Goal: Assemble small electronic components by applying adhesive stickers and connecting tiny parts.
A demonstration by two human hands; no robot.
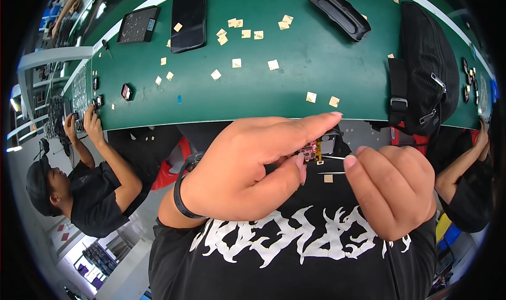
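My left hand (247, 168), with a black band at the wrist, pinches a small red circuit board (310, 152) between thumb and fingers. Its index finger stretches out above the board. A yellowish strip shows on the board's right side, and a dark casing (328, 143) sits right behind it; how they join is hidden. My right hand (392, 189) is closed on metal tweezers (335, 157), whose two prongs stand apart and point left toward the board. One prong comes close to the board's edge; whether it touches I cannot tell. Both hands are in front of the table edge.
On the green table (253, 94) lie several cream paper squares (273, 65), a black phone (188, 18), a dark flat tray (138, 25), a long black tray (340, 12) and a black bag (429, 63) at right. People work at left (92, 189) and right (466, 184).
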